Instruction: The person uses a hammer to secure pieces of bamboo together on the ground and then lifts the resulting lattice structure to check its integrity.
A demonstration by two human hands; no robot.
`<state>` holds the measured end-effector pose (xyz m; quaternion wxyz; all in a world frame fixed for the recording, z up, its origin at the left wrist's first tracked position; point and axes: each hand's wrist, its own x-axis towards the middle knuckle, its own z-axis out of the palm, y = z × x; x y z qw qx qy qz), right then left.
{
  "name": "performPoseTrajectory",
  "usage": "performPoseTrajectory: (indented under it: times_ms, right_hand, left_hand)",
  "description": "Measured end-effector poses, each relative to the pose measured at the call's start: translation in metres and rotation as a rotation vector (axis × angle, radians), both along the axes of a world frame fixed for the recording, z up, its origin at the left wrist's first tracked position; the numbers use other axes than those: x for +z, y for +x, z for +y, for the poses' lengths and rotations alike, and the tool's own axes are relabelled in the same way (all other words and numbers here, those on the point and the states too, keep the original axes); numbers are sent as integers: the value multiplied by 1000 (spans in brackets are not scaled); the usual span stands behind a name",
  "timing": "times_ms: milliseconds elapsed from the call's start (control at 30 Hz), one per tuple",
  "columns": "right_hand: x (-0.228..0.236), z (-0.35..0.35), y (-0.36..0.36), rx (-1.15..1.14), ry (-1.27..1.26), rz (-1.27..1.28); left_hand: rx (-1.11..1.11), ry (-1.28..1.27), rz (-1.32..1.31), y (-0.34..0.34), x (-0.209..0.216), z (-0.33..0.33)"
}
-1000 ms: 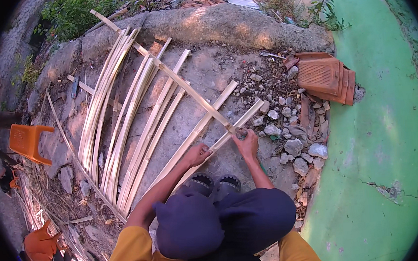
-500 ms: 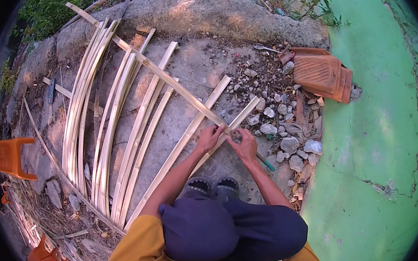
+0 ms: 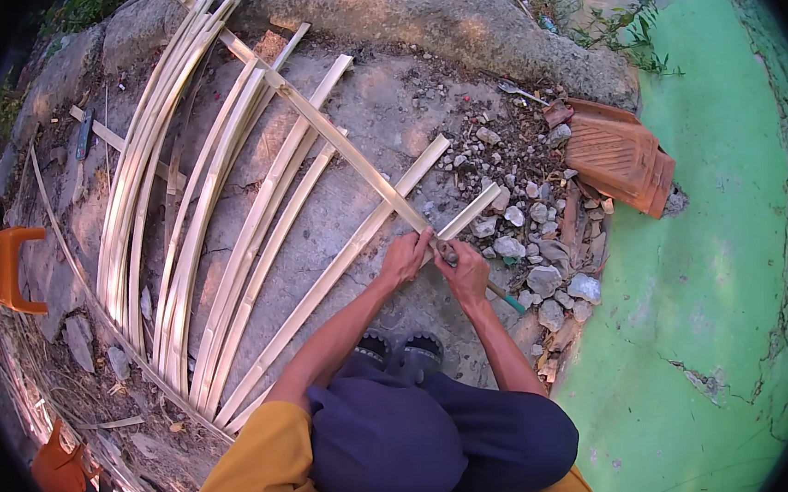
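My left hand (image 3: pixel 406 258) is closed at the near end of a long bamboo slat (image 3: pixel 340 148), which lies across several other slats. Its fingertips press together where this slat crosses the rightmost short slat (image 3: pixel 470 210); anything small pinched there is too hidden to name. Beside it, almost touching, my right hand (image 3: pixel 466 273) is closed around what looks like a hammer. The hammer's green handle end (image 3: pixel 512 303) sticks out past my wrist, and its head is mostly covered by my fingers.
Several pale bamboo slats (image 3: pixel 252 202) fan out at left on the concrete. Orange plastic stools (image 3: pixel 7 267) stand at far left. Stones (image 3: pixel 545 280) and stacked clay roof tiles (image 3: pixel 618 150) lie at right, along a green painted surface (image 3: pixel 692 269). A knife-like tool (image 3: pixel 83 141) rests far left.
My view has shifted slightly. My right hand has tilted and closed more over the hammer's head, close to my left fingertips. My left hand stays at the slat's end.
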<state>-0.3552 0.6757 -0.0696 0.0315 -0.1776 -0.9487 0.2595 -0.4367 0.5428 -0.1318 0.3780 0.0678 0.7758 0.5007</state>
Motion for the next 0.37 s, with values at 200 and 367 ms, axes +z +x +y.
performPoseTrajectory:
  times_ms: [200, 367]
  right_hand:
    - [3, 2, -3, 45, 14, -43]
    - [-2, 5, -3, 64, 13, -60]
  left_hand:
    - [34, 145, -162, -1, 10, -6]
    - [44, 181, -253, -2, 12, -7]
